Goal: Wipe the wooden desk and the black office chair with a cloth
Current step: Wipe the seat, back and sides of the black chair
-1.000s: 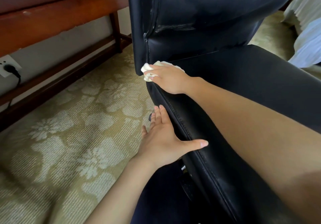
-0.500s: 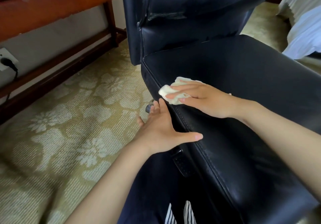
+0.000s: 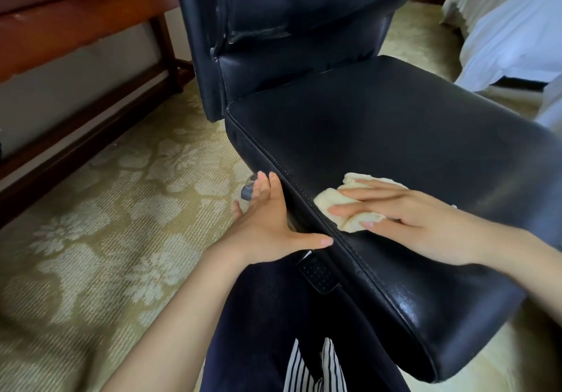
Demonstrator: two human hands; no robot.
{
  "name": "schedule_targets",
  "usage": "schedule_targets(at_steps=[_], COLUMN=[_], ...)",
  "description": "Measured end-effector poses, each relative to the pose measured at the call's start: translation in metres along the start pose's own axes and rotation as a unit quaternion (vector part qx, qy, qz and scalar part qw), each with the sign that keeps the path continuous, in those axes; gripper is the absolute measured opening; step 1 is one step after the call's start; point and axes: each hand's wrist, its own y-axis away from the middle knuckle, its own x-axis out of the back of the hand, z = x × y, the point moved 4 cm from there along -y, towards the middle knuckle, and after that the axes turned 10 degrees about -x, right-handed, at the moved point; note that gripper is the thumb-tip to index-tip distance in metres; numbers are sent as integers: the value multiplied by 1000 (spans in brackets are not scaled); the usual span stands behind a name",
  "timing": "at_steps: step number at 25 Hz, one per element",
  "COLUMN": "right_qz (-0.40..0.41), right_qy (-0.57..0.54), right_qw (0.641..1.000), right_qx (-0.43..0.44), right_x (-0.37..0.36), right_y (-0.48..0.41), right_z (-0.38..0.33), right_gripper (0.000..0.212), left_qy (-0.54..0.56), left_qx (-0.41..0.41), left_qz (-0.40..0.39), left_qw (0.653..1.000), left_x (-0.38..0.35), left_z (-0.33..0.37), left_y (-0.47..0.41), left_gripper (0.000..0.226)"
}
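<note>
Floral carpet [image 3: 106, 239] underfoot: the right hand [image 3: 404, 218], fingers flat and straight, presses a cream cloth [image 3: 327, 201] onto the black office chair [image 3: 395, 133] seat edge; the left hand [image 3: 264, 224], fingers straight, braces the seat's side; wooden desk [image 3: 76, 27] stands behind, left

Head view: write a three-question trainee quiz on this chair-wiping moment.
1. True or false: the left hand holds the cloth.
2. Where does the right hand press the cloth? A backrest, B seat, C wheels.
3. Which hand rests bare against the seat's side?
Key: 1 false; 2 B; 3 left.
</note>
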Motion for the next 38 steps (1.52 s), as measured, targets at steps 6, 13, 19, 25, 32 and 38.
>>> schedule_targets(at_steps=[6,13,19,25,32,38], right_qz=[-31,-30,25,67,125,247], right_qy=[56,33,50,39,36,39], right_qw=[997,998,995,994,984,955], right_qx=[49,-33,-79,-74,-121,-162], right_x=[8,12,8,-9,-52,-39], right_y=[-67,-153,-133,-52,46,108], right_z=[-27,-27,-37,-56,-65,-38], right_gripper=[34,30,33,28,44,35], left_qy=[23,38,84,2,-66,-162], left_qx=[-4,-2,19,48,-16,-170], left_qz=[-5,43,43,95,145,67], left_qw=[1000,998,995,994,987,970], left_x=[11,24,39,41,16,-31], left_z=[-7,-23,-44,-29,49,85], left_y=[-4,-23,-36,-35,-37,-34], left_gripper=[138,126,77,64,68,70])
